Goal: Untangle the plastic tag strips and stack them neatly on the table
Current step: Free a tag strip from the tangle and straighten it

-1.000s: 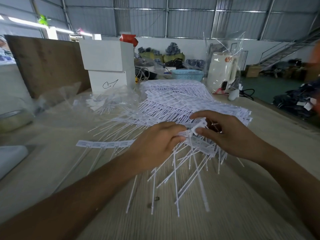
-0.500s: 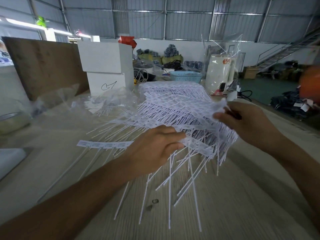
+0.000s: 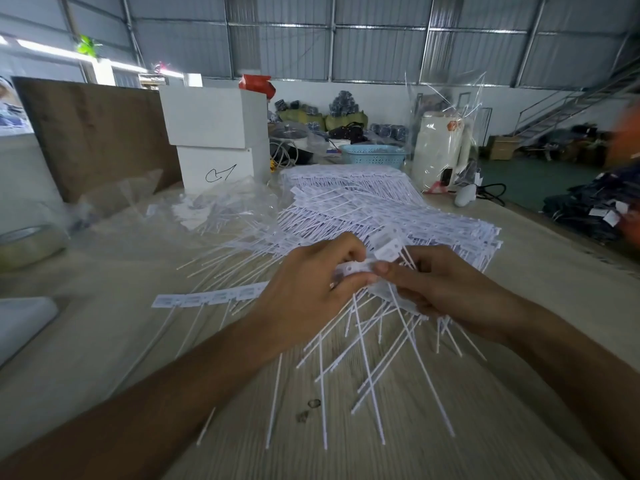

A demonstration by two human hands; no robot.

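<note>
A: What's the surface like?
B: A pale wood-grain bench (image 3: 398,455), with a big heap of white plastic tag strips (image 3: 363,209) spread across its middle and far part, thin tails fanning toward the near edge.
A: And the hands?
B: The left hand (image 3: 311,292) and right hand (image 3: 446,289) meet over the near side of the heap, fingers curled and pinching a small bunch of strips between them.
A: Around them?
B: Stacked white boxes (image 3: 218,133) and a brown board (image 3: 97,133) far left, crumpled clear plastic bags (image 3: 225,206) beside the heap, a light blue basket (image 3: 374,155) behind it.
A: The room?
B: A hall with grey corrugated metal walls (image 3: 381,39) and a metal staircase (image 3: 571,102) far right.
</note>
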